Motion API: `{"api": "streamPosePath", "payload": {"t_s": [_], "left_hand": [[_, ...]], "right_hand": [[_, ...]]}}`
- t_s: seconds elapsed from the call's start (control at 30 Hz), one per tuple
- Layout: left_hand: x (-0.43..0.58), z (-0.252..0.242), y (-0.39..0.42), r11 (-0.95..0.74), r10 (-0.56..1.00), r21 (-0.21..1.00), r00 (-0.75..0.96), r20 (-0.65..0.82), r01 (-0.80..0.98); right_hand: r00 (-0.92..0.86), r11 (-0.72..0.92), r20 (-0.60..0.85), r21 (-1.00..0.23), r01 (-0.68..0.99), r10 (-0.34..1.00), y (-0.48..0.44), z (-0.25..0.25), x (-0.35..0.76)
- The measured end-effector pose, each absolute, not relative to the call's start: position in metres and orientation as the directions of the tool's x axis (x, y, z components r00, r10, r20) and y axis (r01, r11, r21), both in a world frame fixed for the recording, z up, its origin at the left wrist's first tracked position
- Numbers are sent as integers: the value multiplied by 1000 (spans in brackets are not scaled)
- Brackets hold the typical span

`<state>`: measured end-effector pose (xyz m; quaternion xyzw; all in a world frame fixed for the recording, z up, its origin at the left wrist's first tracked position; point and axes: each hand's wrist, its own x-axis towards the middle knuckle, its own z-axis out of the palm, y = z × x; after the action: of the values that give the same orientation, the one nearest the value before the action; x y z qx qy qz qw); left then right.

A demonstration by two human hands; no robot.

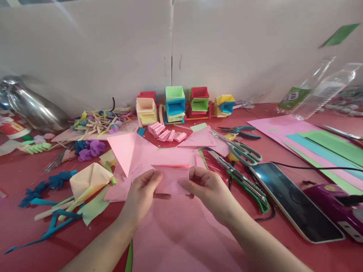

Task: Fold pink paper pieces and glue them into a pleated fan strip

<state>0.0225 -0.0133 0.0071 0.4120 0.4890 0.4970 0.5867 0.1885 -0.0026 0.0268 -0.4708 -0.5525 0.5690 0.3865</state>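
No words or numbers can be read. At two o'clock, a bottle (309, 83) has a green label (293, 99) with pale marks, too blurry to read.

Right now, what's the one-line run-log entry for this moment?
left hand: pinches left edge of folded pink paper; right hand: pinches right edge; beyond: small pink pieces; right: utility knife, smartphone

Small pink paper (171, 182); rectangular; fold along far edge; held both sides.

The left hand (145, 190) and right hand (210, 186) pinch a small pink paper (171, 182) between them; scissors (245, 153) lie near a phone (297, 202)
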Motion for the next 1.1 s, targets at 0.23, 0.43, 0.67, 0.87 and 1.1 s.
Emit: {"api": "streamPosePath", "payload": {"t_s": [0.23,0.43,0.67,0.87,1.1], "left_hand": [[22,9,-14,223,973,967,81,-214,-125],[24,9,-15,218,973,970,97,-208,-108],[24,10,-15,270,949,960,187,-254,-69],[26,8,-19,217,947,964,274,-170,-152],[28,6,-21,176,976,984,138,-170,-34]], "right_hand": [[-259,-110,-103,-994,-10,960,-1,25,191],[-208,-102,-89,-993,-53,974,-1,24,189],[-196,-92,-81,-995,-45,977,-2,27,188],[-246,-99,-92,-995,-15,965,-3,26,186],[-146,-38,-31,-998,-45,989,-3,23,184]]}}
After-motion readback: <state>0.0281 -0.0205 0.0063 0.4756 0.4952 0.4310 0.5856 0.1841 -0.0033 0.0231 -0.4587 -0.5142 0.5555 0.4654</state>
